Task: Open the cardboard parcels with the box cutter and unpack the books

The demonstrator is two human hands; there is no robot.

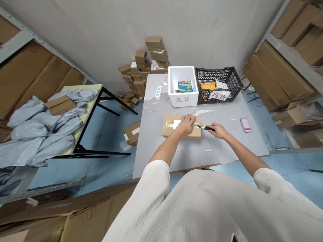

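A closed cardboard box [182,135] lies on the grey table [156,148] in front of me. Clear tape [166,123] runs along its top, over which a white label [176,124] is partly covered by my hand. My left hand [186,123] rests on the box top with its fingers stretched out. In my right hand [219,130] is a utility knife with a black and yellow handle [208,128]. Its tip meets the taped right end of the box; how deep the blade sits I cannot tell.
Behind the box stand a white foam bin [183,101] and a black plastic crate [236,85], both holding colourful packages. A power strip [158,92] lies to their left, a pink blurred item [245,125] at the right. Grey mailing bags [50,124] cover the left table. Cartons [138,77] are stacked by the wall.
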